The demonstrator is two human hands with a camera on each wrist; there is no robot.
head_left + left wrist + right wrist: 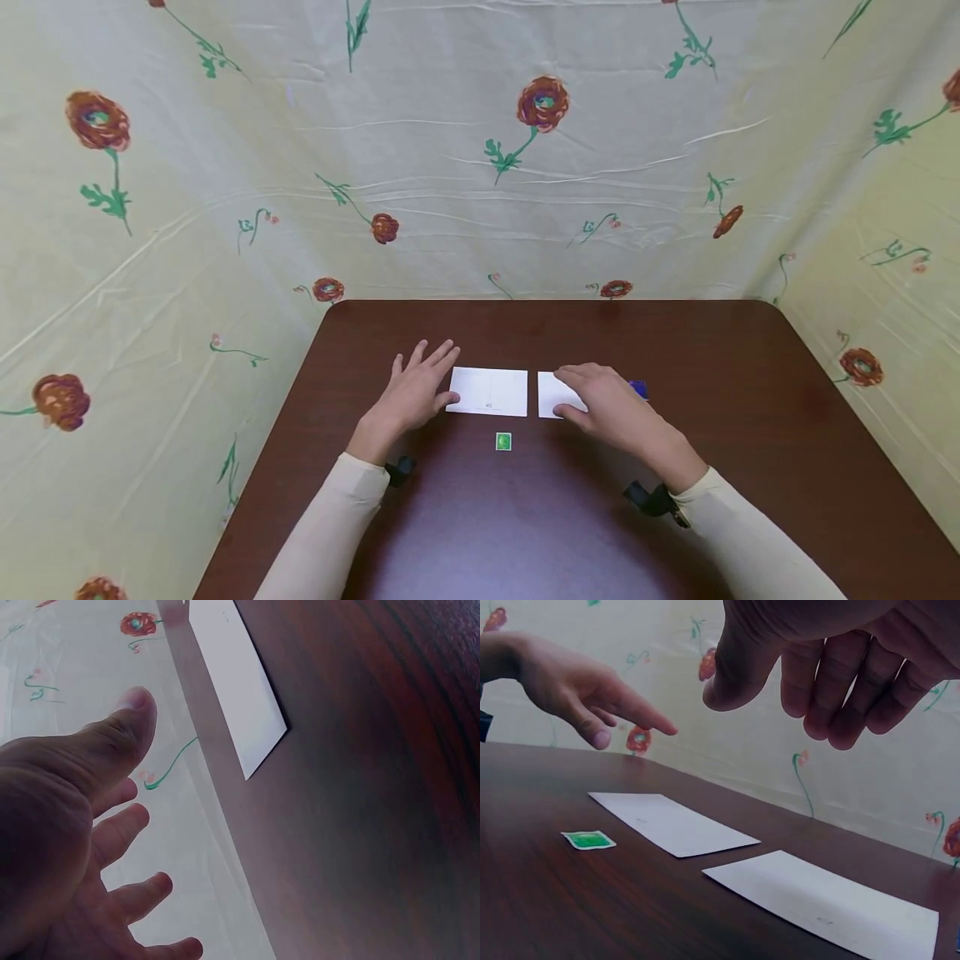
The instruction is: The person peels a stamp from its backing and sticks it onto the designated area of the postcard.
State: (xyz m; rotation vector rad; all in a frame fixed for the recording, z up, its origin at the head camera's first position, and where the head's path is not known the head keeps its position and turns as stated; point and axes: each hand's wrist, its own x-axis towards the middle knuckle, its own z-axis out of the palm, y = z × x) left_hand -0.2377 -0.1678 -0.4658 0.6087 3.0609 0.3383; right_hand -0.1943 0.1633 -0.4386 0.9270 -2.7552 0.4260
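Observation:
Two white cards lie side by side on the table. The left card point(491, 392) has a faint line down its middle and small print, like the back of a postcard. Just off its left edge, my left hand point(411, 402) hovers with fingers spread and holds nothing. My right hand point(611, 404) is above the right card point(549, 398) and hides much of it in the head view; in the right wrist view its empty fingers hang loosely, apart from the card. A small green square with a white border point(503, 442), stamp-like, lies on the near side of the left card.
The dark brown table point(495, 533) has rounded far corners. A blue thing point(638, 388) shows partly from behind my right hand. A flower-patterned sheet point(450, 150) hangs behind the table and along both sides. Dark straps point(652, 500) sit at both wrists.

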